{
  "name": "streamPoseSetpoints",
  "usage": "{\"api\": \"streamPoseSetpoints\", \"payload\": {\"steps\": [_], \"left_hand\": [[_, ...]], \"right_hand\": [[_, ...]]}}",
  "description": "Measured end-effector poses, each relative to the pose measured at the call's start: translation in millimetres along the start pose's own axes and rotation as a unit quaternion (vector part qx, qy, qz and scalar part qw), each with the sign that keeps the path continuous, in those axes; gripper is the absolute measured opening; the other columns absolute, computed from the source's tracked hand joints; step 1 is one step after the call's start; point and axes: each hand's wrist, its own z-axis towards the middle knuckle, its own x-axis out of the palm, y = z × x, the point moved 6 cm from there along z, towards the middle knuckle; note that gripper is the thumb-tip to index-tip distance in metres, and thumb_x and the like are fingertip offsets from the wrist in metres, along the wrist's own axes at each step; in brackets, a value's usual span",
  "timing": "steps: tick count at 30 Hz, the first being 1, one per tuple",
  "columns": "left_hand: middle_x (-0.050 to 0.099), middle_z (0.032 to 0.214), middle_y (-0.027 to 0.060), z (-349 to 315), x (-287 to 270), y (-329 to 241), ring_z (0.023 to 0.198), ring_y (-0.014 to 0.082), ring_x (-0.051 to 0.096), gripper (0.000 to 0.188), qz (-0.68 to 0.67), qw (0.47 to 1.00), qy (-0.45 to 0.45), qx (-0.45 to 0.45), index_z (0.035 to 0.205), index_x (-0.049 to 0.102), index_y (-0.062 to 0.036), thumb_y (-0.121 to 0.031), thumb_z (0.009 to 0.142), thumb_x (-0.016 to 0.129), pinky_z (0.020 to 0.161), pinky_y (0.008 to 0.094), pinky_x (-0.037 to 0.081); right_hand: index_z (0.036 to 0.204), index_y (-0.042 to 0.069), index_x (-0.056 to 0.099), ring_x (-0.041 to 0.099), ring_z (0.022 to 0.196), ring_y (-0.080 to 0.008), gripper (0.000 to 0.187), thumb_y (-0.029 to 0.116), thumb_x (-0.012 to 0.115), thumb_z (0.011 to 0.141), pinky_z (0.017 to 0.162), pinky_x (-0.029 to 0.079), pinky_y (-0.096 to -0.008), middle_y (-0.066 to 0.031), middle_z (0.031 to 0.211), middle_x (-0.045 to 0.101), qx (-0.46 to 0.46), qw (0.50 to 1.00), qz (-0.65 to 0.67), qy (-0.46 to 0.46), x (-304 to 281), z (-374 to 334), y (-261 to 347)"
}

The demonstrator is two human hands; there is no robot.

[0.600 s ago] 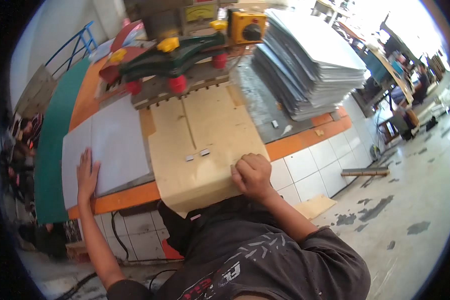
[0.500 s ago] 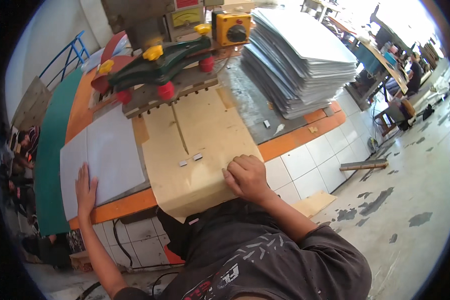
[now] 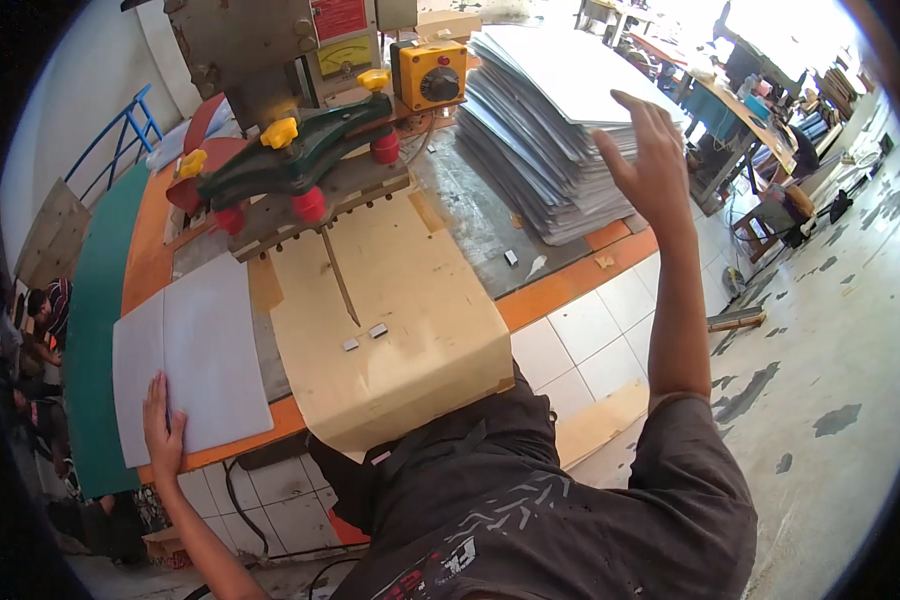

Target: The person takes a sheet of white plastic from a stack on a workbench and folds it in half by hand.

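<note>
Apparently, the step is looking like a reach for the sheet stack (image 3: 550, 140) on the surface (image 3: 473, 220), right of the machine (image 3: 290, 165): the right hand (image 3: 655, 165) is hovering empty, fingers spread, before it — whether touching, I cannot tell. Lifting one sheet would be calling for a pinch. The left hand (image 3: 163, 430) is lying flat, gripping nothing, on the white board (image 3: 215, 350); the machine's top is running out of view.

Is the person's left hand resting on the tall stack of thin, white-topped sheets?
No, the left hand lies on the flat, pale, rectangular panel left of the curved yellowish board.
</note>
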Motion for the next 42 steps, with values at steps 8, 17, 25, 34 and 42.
{"api": "streamPoseSetpoints", "payload": {"steps": [8,17,25,34,42], "left_hand": [[0.048,0.151,0.0158,-15,-13,13,0.143,0.029,0.041,0.053,-0.167,0.97,-0.171,-0.047,0.149,0.043,-0.0016,-0.028,0.104,0.048,0.119,0.0441,0.027],[0.061,0.13,0.0157,-2,-44,-105,0.122,0.0258,0.055,0.036,-0.286,0.85,-0.442,0.015,0.13,0.054,0.005,-0.016,0.103,0.044,0.106,0.0393,0.039],[0.066,0.103,0.0169,47,-16,-311,0.096,0.0242,0.062,0.05,-0.539,0.773,-0.179,0.281,0.117,0.058,0.0054,-0.042,0.101,0.05,0.079,0.0335,0.048],[0.062,0.122,0.0175,99,34,-489,0.114,0.0273,0.063,0.077,-0.902,0.301,0.309,0.018,0.147,0.031,0.0004,-0.057,0.099,0.052,0.096,0.0434,0.053],[0.06,0.121,0.016,107,87,-510,0.11,0.0268,0.064,0.047,-0.859,0.41,0.295,-0.079,0.138,0.042,0.0048,-0.004,0.095,0.056,0.095,0.0409,0.055]], "right_hand": [[0.123,0.008,0.063,0.058,0.12,-0.0325,0.047,0.04,0.068,0.088,0.105,0.04,-0.0476,-0.0143,0.121,0.066,0.014,0.992,-0.007,0.123,57,14,-4],[0.104,0.007,0.069,0.063,0.105,-0.0284,0.026,0.029,0.067,0.091,0.094,0.045,-0.0433,-0.0096,0.106,0.07,-0.005,0.997,-0.004,0.081,52,29,-3],[0.089,0.006,0.07,0.067,0.087,-0.0292,0.015,0.02,0.067,0.091,0.079,0.051,-0.0412,-0.0095,0.091,0.07,0.008,0.995,0.096,-0.015,16,34,3],[0.09,0.007,0.067,0.066,0.077,-0.0256,0.019,0.007,0.077,0.074,0.068,0.052,-0.0372,-0.0067,0.093,0.068,-0.065,0.976,0.202,-0.039,-45,-48,113],[0.105,0.002,0.071,0.058,0.116,-0.0347,0.03,0.026,0.073,0.087,0.103,0.042,-0.0437,-0.0167,0.121,0.065,0.15,0.932,0.322,0.076,-64,-94,82]]}}
